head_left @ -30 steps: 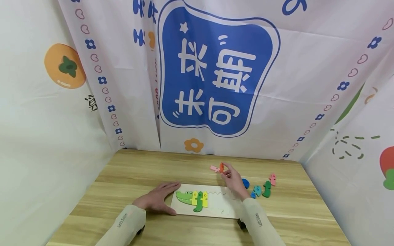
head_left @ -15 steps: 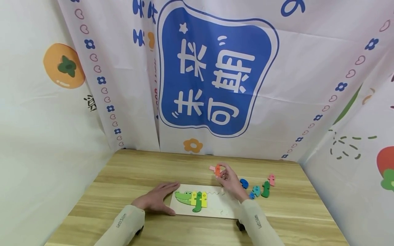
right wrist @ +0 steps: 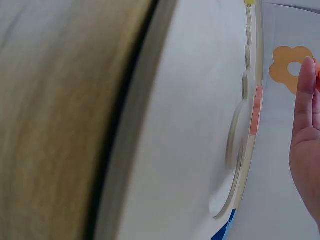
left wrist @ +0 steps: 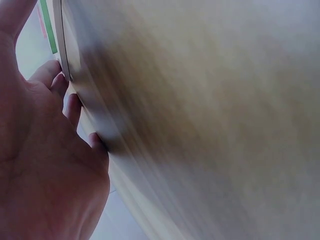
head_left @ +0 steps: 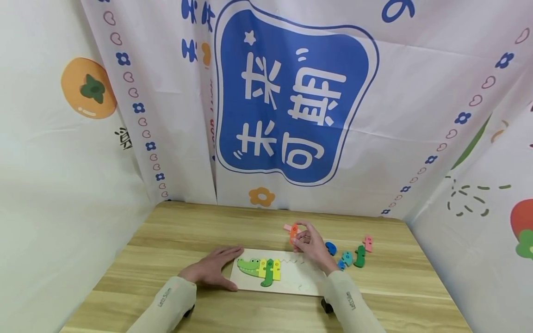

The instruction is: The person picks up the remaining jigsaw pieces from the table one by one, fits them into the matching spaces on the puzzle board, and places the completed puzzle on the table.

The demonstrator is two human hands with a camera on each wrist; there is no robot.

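My right hand (head_left: 315, 249) pinches an orange puzzle piece (head_left: 294, 229) between thumb and fingers, above the table just past the board's far edge. In the right wrist view only a sliver of that piece shows by the fingertips. My left hand (head_left: 213, 269) rests at the left end of the pale wooden puzzle board (head_left: 291, 284), thumb and fingers spread to its two left corners. Set in the board are a green crocodile head (head_left: 249, 267), two yellow pieces (head_left: 276, 269) and a green leg piece (head_left: 269, 274) between them. The board's right part shows bare recess outlines.
A pink piece (head_left: 287, 227) lies partly behind the orange one. Right of the board lie a dark blue piece (head_left: 331, 248), light blue pieces (head_left: 346, 258), a dark green piece (head_left: 360, 256) and another pink piece (head_left: 368, 243). A printed cloth (head_left: 187, 162) hangs behind the table.
My right hand has turned the orange piece so its face shows, and brought it slightly left and nearer the board. The left hand and the board have stayed put.
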